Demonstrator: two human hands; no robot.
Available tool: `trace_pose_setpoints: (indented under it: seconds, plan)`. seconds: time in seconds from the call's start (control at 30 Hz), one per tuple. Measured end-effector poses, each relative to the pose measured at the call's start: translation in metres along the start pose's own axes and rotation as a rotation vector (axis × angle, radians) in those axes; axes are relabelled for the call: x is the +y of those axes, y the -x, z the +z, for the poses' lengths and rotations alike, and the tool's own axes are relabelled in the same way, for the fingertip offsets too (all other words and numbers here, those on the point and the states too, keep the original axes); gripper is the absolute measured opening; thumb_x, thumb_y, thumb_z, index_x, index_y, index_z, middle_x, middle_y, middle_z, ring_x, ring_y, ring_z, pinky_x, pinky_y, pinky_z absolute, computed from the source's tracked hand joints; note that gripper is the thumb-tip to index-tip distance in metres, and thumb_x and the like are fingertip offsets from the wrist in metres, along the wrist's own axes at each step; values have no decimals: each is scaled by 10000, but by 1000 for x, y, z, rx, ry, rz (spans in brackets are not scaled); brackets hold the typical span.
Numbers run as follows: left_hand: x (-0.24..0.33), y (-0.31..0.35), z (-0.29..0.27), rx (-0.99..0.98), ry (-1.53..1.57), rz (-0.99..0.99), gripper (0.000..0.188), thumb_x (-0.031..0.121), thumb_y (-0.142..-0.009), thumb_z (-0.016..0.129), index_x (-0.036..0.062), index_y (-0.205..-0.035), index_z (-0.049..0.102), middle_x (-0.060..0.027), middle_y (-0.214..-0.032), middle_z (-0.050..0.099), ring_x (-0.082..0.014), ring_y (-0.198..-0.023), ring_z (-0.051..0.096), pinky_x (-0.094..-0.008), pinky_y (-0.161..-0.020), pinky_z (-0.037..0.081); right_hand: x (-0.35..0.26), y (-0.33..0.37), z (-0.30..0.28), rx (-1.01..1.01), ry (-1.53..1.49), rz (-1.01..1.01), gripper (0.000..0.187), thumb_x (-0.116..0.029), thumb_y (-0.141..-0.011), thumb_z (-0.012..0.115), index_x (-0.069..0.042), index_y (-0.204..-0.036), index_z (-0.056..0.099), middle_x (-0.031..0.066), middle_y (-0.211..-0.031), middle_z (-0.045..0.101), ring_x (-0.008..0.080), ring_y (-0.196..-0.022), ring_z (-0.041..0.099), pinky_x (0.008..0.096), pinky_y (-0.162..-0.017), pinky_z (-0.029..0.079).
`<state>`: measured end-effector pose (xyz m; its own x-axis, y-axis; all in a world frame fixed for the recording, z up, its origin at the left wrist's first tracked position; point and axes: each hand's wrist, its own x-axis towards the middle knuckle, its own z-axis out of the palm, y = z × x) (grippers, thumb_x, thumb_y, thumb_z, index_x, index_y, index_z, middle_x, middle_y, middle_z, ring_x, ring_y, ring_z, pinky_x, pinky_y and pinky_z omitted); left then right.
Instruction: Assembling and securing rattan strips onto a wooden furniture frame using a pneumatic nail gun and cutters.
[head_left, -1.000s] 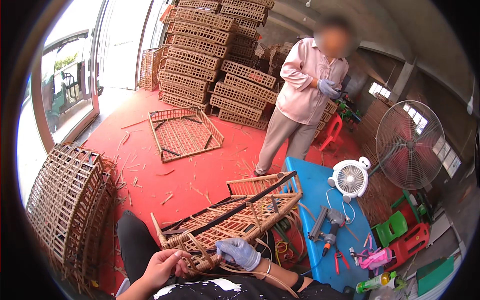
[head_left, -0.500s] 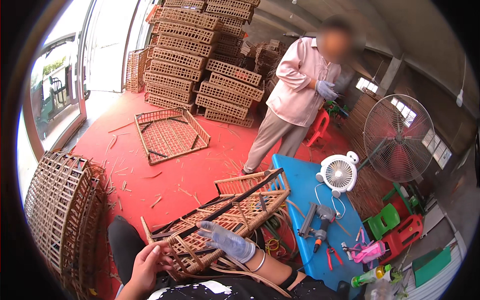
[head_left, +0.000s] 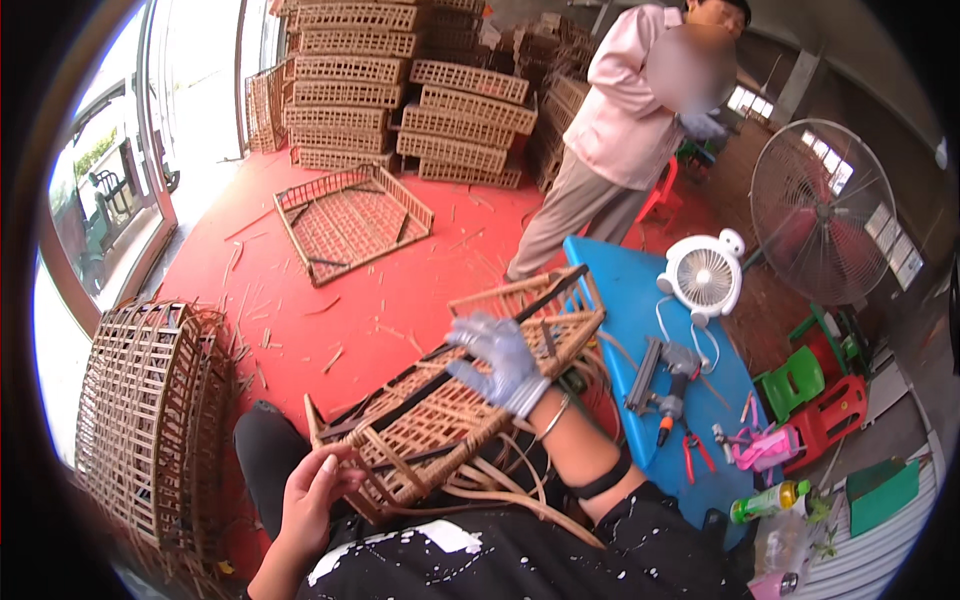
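Note:
A shallow woven rattan basket (head_left: pixel 430 420) with dark cross strips lies tilted across my lap, its far end by the blue table. My left hand (head_left: pixel 318 492), bare, is at the basket's near left corner, thumb and fingers pinched together; what lies between them is too small to make out. Over the basket's middle my right hand (head_left: pixel 500 364), in a pale grey glove, is open with fingers spread. Whether its palm touches the weave I cannot tell. Loose rattan strips (head_left: pixel 520 490) run beneath my right forearm and along the basket's near side.
On the blue table (head_left: pixel 610 290) are a small white fan (head_left: pixel 704 277), a nail gun (head_left: pixel 668 385), red-handled pliers (head_left: pixel 698 452) and a bottle (head_left: pixel 770 502). Stacked baskets (head_left: pixel 150 420) stand at left. Another basket (head_left: pixel 355 225) lies on the red floor, and a person (head_left: pixel 625 120) stands beyond.
My right hand has moved up and right, away from the near end of the basket, fingers now spread. My left hand keeps its pinch. The view has shifted, and the person's head is lowered.

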<state>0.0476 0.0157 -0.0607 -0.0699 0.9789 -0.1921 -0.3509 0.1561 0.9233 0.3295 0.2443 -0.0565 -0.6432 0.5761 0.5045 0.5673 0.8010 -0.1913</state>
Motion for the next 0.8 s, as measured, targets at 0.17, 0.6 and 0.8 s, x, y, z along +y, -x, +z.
trace_pose_setpoints:
  seconds: [0.17, 0.6, 0.8]
  plan:
    - [4, -4, 9, 13, -11, 16, 310, 208, -1055, 470, -5, -1253, 579, -94, -1175, 649, -148, -990, 657, -306, -885, 530, 74, 15, -2, -220, 307, 445, 785, -701, -889, 490, -131, -1430, 501, 95, -1547, 397, 301, -1445, 325, 517, -1161, 237]
    - [-7, -9, 3, 99, -50, 103, 343, 239, -1075, 419, -22, -1004, 630, -94, -915, 687, -67, -598, 509, -197, -562, 376, -3, 27, -14, 396, -174, 272, 156, -195, -854, 751, -54, -835, 686, 122, -791, 680, 290, -707, 680, 362, -648, 538]
    - [-8, -2, -2, 32, -52, 70, 375, 252, -1083, 404, -31, -1001, 636, -59, -775, 641, -84, -616, 545, -213, -606, 444, 19, 80, 37, 422, -2, 409, 454, -255, -827, 763, -13, -1168, 589, 189, -1093, 651, 358, -1007, 636, 420, -912, 498]
